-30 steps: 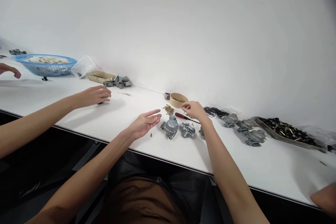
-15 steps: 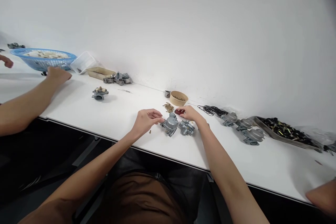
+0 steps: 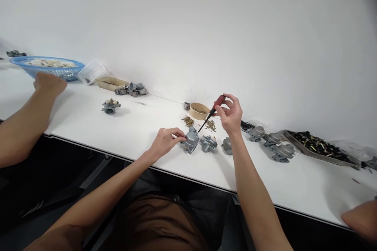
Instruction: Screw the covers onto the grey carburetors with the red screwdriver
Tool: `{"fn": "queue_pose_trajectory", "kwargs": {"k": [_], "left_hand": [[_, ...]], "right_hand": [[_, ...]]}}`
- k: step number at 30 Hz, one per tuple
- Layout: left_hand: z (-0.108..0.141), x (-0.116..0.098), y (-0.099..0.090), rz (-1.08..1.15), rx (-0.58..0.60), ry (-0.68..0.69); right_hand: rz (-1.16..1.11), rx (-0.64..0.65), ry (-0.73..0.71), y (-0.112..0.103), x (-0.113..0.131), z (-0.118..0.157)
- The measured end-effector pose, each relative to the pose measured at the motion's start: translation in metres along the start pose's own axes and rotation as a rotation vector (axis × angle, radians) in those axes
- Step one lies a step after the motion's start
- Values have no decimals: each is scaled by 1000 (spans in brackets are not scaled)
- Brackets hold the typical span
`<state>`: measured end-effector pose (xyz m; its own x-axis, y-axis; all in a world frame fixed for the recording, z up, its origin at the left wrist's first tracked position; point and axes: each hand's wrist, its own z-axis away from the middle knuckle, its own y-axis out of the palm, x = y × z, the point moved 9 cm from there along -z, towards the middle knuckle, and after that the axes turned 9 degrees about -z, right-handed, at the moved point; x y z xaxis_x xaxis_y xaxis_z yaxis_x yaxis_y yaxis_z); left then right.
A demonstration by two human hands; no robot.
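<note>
My left hand has its thumb and fingers closed at the left edge of a grey metal carburetor, which stands on the table with its rounded bowl upward. Anything small between those fingertips is hidden. In my right hand is a screwdriver with a red and black handle. Its dark shaft slants down to the left, the tip just above and right of the carburetor's top, apparently apart from it. A second carburetor lies close on the right. Behind my right forearm, another grey carburetor is partly covered.
Behind the carburetors lie brass jets, more small brass parts and a round tan tub. Carburetors and a tray of black parts stand right. Leftward are a lone carburetor, a blue basket and a co-worker's arm.
My right hand has lifted the screwdriver from beside the brass parts and tilted it tip-down toward the carburetor. My left hand has shifted slightly down and right. The co-worker's arm has moved left.
</note>
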<state>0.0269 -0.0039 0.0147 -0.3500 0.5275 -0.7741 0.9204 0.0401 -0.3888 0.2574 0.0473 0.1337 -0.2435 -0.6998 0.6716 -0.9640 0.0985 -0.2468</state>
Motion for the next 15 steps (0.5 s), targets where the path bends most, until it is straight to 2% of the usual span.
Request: {"fn": "queue_pose_trajectory", "kwargs": {"k": [5, 15], "left_hand": [[0, -1, 0, -18, 37, 25], [-1, -2, 1, -32, 63, 44]], "right_hand": [[-100, 46, 63, 9, 1, 2], [-148, 44, 95, 9, -4, 2]]}}
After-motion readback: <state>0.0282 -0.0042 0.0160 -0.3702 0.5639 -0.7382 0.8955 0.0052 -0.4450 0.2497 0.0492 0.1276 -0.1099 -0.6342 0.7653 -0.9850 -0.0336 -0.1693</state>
